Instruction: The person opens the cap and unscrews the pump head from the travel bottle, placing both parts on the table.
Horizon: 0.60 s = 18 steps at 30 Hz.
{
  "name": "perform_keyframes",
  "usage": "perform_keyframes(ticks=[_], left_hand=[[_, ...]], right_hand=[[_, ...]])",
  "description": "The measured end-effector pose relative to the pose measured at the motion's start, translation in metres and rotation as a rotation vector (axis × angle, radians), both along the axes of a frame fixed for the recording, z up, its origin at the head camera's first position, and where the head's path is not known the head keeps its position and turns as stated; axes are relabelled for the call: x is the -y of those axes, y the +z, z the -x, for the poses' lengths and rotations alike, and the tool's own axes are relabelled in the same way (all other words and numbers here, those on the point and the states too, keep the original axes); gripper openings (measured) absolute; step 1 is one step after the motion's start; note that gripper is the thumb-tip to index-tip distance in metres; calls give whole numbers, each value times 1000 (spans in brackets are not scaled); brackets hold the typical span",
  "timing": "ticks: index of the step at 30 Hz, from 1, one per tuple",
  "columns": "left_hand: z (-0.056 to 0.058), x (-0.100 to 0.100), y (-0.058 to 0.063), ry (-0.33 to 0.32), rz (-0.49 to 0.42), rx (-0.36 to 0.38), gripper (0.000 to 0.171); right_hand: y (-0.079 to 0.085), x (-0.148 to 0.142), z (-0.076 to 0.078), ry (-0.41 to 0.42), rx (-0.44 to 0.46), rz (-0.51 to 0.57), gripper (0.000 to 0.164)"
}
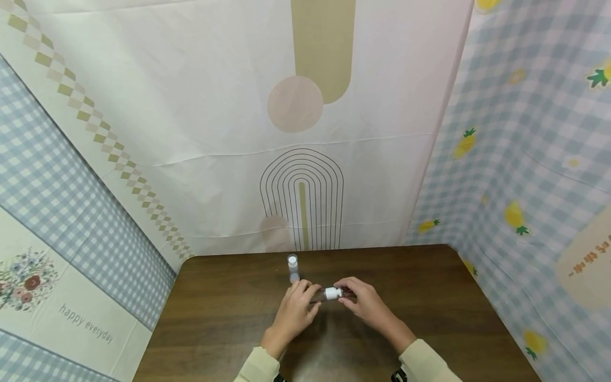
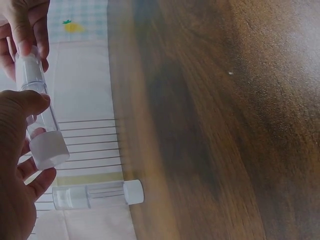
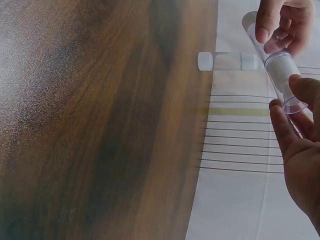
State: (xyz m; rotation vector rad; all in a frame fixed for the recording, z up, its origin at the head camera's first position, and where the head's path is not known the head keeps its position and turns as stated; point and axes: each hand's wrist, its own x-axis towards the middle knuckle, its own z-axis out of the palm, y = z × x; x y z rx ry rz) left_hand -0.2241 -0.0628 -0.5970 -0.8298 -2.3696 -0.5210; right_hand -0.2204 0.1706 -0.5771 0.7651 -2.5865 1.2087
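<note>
Between both hands lies a clear bottle (image 1: 331,293), held sideways over the table, with a white collar in its middle. My left hand (image 1: 293,309) grips its body; in the left wrist view the bottle's white base (image 2: 49,150) shows below the thumb. At the other end my right hand (image 1: 366,303) pinches the clear cap (image 3: 294,105) that covers the white pump top (image 3: 282,70). A second bottle (image 1: 293,267) of the same kind stands upright on the table, just beyond my left fingers.
The brown wooden table (image 1: 215,313) reaches back to a printed white cloth (image 1: 215,201). Checked cloths hang at the left and at the right (image 1: 496,159).
</note>
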Motion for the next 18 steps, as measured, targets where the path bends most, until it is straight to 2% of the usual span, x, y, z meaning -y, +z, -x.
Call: perform_keyframes(ticks=[10, 18], left_hand=[[-2, 1, 0, 5, -3, 3, 45], [-2, 3, -2, 22, -7, 17, 45]], right_hand=[[1, -4, 0, 1, -2, 3, 38], [1, -9, -1, -14, -72, 8, 41]])
